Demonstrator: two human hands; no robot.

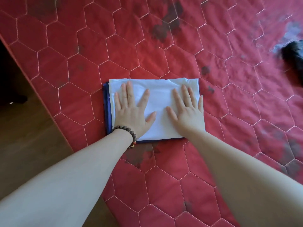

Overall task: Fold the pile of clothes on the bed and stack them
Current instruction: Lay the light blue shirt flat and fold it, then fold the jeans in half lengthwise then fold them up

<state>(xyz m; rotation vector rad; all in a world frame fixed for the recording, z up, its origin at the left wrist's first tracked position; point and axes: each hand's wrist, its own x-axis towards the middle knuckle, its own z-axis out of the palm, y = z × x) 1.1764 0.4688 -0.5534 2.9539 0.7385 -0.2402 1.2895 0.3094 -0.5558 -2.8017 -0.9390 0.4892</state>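
Note:
A folded white garment [159,99] lies as a neat rectangle on top of a folded dark blue garment [107,112], whose edge shows along the left and front. Both rest on the red quilted bed cover [164,46]. My left hand [131,110], with a bead bracelet at the wrist, presses flat on the left half of the white piece, fingers spread. On the right half lies my right hand [186,108], also flat with straight fingers, its little finger at the garment's right edge.
A dark, blurred piece of clothing [293,56] lies at the right edge of the bed. The bed's left edge runs diagonally, with wooden floor [24,136] beyond it and a dark object [9,71] at far left.

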